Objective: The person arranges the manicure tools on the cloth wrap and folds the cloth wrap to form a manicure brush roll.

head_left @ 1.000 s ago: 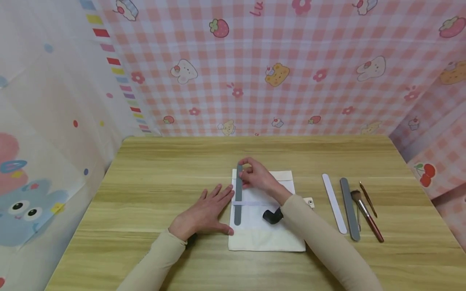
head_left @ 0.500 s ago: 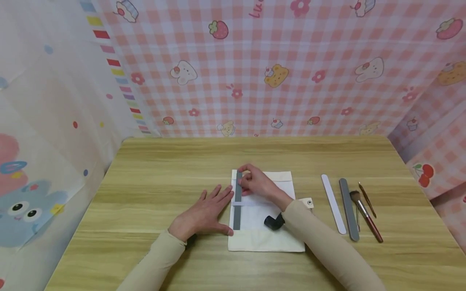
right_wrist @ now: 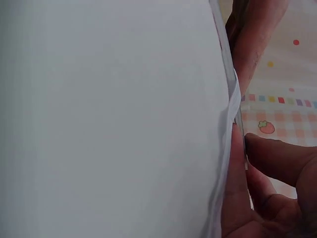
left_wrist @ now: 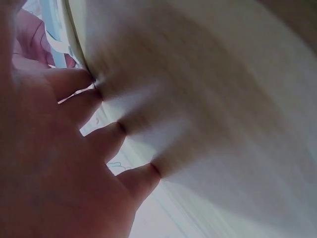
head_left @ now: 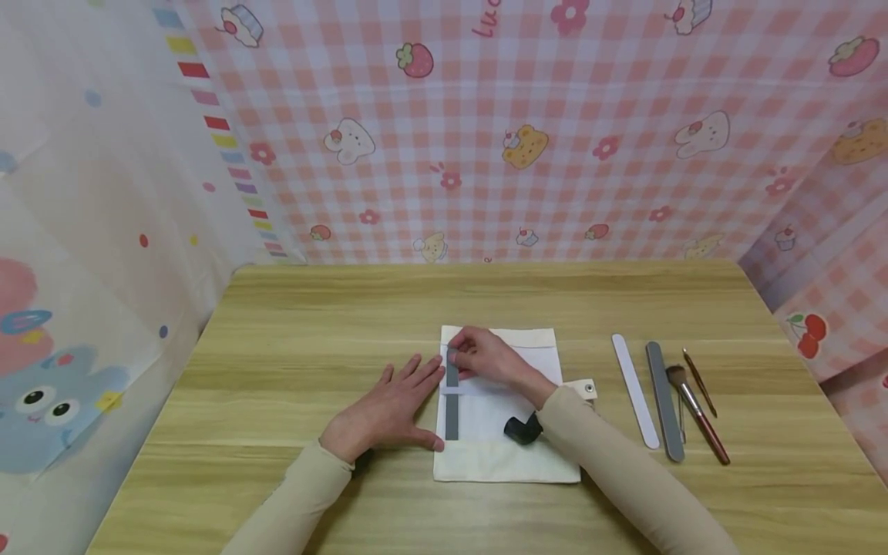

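Observation:
A grey nail file (head_left: 452,416) lies lengthwise along the left side of an opened cream fabric pouch (head_left: 509,464). It passes under a white elastic strap (head_left: 475,391), and its lower end is hidden in the pouch's bottom pocket. My right hand (head_left: 489,358) pinches the file's upper end between thumb and fingers; in the right wrist view the thumb (right_wrist: 277,158) presses on its edge. Palm down on the table, my left hand (head_left: 381,412) has its fingers spread, with the fingertips at the pouch's left edge.
Right of the pouch lie a white nail file (head_left: 634,389), another grey nail file (head_left: 664,401), a makeup brush (head_left: 699,416), a slim brown-gold tool (head_left: 699,381) and a thin metal stick (head_left: 682,422). A snap tab (head_left: 583,388) sticks out from the pouch's right side.
My right hand has drawn the grey nail file down toward me, and its lower end has gone into the bottom pocket. My left hand has stayed in place.

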Motion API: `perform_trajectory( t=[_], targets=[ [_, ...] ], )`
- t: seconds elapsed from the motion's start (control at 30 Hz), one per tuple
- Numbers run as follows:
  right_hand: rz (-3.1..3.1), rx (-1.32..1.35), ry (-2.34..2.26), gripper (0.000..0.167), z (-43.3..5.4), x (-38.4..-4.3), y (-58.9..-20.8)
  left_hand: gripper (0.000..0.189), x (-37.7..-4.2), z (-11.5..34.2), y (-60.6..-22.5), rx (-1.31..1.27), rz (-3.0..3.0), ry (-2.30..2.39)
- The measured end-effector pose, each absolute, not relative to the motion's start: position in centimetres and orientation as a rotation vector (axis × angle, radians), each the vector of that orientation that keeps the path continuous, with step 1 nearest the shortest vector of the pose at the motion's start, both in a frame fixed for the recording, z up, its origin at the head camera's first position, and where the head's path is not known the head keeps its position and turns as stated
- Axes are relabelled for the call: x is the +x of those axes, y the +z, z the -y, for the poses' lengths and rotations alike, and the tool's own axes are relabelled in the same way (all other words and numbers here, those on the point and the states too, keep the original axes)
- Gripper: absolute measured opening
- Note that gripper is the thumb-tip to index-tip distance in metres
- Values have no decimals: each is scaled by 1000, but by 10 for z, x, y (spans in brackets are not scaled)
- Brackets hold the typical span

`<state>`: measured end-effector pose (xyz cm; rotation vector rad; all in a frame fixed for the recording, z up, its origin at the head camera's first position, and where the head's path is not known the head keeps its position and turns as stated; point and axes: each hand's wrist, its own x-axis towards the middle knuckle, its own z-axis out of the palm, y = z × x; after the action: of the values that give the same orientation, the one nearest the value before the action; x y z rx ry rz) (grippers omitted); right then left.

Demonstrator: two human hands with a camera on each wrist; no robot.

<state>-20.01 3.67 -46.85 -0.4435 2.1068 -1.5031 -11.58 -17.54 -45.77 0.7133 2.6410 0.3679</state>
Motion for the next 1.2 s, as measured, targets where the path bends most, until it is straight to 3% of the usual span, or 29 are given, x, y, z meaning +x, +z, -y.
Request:
perform_trajectory(
  t=[0.3, 0.63, 0.9, 1.2],
  targets=[
    [-2403, -549, -1225, 18, -37, -199, -466, 110, -116, 175, -459, 731, -2650, 361],
    [-2542, -608, -1056, 28, -45, -194, -455, 111, -113, 169, -456, 749, -2719, 244],
    [-2651, -577, -1140, 25, -78, -184, -440, 97, -111, 172, -457, 963, -2722, 284],
    [-2680, -490, -1244, 30, -127, -176, -421, 92, -115, 173, -458, 954, -2617, 371]
  ],
)
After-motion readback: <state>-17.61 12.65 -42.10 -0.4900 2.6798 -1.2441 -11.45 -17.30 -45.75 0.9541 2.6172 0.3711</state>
